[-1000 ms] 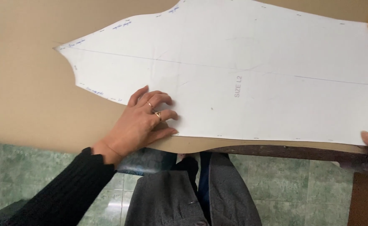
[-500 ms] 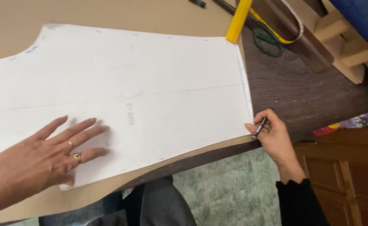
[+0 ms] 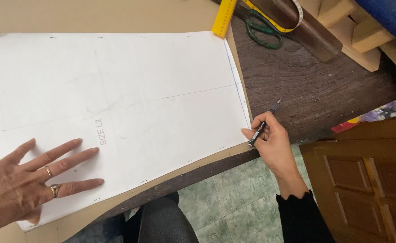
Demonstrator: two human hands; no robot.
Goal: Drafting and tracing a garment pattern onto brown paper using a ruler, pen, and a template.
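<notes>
Since the prior view, the right hand, gripping a pen, has lifted its tip off the pattern corner at four o'clock, suggesting that edge is traced, while the left hand stays flat and open, pinning the pattern on the counter.

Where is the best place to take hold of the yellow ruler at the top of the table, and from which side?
Probably the yellow ruler is best pinched by its long edges near its lower end, from above. It lies flat, this end is bare beside the white paper pattern, and the rest leaves the picture.
</notes>
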